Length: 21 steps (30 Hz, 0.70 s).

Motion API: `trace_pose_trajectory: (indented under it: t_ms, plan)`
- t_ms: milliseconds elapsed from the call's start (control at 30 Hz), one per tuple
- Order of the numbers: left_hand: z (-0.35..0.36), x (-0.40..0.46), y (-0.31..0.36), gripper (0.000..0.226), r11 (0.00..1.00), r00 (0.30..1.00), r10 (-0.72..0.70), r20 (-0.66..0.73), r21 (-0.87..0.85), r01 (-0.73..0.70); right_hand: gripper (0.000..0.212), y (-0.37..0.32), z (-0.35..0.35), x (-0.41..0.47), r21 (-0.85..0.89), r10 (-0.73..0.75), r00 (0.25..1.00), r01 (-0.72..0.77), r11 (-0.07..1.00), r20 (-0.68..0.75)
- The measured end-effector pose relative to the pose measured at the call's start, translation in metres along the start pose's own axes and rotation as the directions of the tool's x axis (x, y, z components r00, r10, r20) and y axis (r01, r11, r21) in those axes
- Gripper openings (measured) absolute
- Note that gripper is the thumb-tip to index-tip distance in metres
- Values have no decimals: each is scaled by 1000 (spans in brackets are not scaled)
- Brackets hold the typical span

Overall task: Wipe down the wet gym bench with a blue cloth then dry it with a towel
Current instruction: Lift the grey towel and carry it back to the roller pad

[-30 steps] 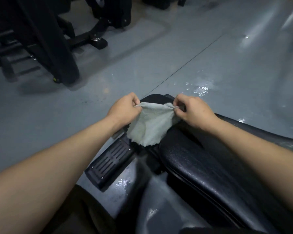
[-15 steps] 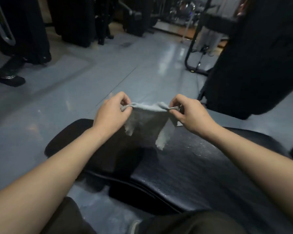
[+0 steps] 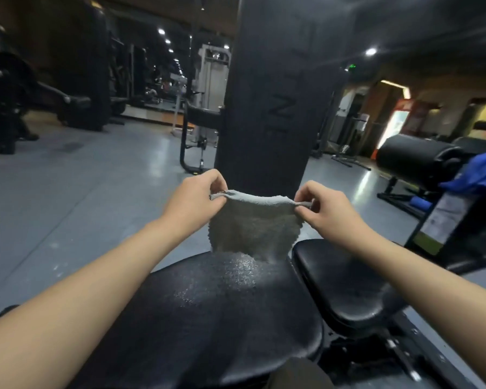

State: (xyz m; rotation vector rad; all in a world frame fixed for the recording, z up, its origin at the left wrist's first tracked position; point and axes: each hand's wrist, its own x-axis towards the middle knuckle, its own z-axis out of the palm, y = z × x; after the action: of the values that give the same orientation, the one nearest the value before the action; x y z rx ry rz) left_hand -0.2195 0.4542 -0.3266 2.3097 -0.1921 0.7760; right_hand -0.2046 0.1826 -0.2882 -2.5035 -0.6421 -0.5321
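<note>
A small grey-blue cloth [image 3: 250, 226] hangs spread between both hands, just above the black gym bench [image 3: 208, 310]. My left hand [image 3: 194, 200] pinches its upper left corner. Its upper right corner is pinched by my right hand [image 3: 324, 211]. The cloth's lower edge hangs near the bench's far end; whether it touches the pad I cannot tell. Water droplets glisten on the bench pad below the cloth. A second black pad [image 3: 345, 284] adjoins the bench on the right.
A tall black padded column [image 3: 275, 88] rises just behind the cloth. A bright blue fabric [image 3: 480, 169] lies on a machine with a black roller pad [image 3: 413, 158] at the right. Other gym machines stand at the left and far back on the grey floor [image 3: 68, 192].
The view has swung upward from the floor and bench edge to the gym room. Both hands still hold the cloth stretched, now raised above the bench's far end.
</note>
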Motion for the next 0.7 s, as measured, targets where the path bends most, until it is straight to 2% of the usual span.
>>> trace_pose_trajectory:
  t_ms: [233,467,600,700]
  plan:
    - [44,52,92,8,992,991,111,72,-61,-107,17,50,-84,-18,-111,73,991,-85,990,-111]
    - [101,112,189,8,969,963,232,133,-118,-217,13,116,-170,-28,-203,157,952,-214,955,-263]
    - [141,139,250,11,933,937,315,151,-227,-278,14,151,-227,-36,-256,202,920,-296,920,-337]
    - [172,152,294,11,902,928,334,167,-344,-262,17,176,-269,-40,-243,238,891,-347,906,-386]
